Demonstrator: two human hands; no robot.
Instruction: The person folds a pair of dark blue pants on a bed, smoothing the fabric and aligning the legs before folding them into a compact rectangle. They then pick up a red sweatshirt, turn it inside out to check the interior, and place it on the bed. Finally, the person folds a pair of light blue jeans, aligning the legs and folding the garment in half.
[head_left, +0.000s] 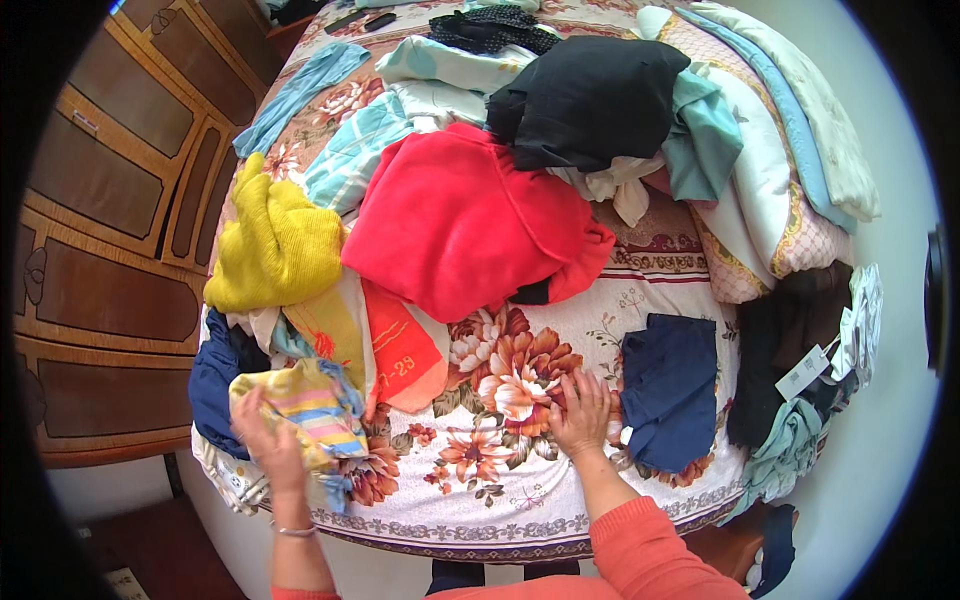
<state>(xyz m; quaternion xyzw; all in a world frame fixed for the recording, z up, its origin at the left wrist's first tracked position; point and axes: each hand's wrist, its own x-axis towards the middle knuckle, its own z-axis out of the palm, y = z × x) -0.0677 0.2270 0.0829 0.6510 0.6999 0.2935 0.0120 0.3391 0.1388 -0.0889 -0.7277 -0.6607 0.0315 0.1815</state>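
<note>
My left hand (270, 442) is at a small yellow garment with pink and blue stripes (315, 416) near the bed's left front corner; whether its fingers grip the cloth I cannot tell. My right hand (583, 412) rests on the floral bedspread (465, 465), fingers spread, holding nothing. Just right of it lies a folded navy garment (670, 390) with a small white tag. A large red fleece garment (472, 225) is heaped ahead of both hands. A yellow knitted garment (277, 240) lies beyond my left hand, and an orange-red cloth (405, 352) sits between the two.
Black cloth (592, 97) and teal cloth (701, 135) are piled farther back. Folded quilts (780, 150) line the right side, with dark clothes (780, 345) bearing a paper tag nearer me. Navy cloth (221, 382) lies at the left edge, beside wooden cabinets (112, 292).
</note>
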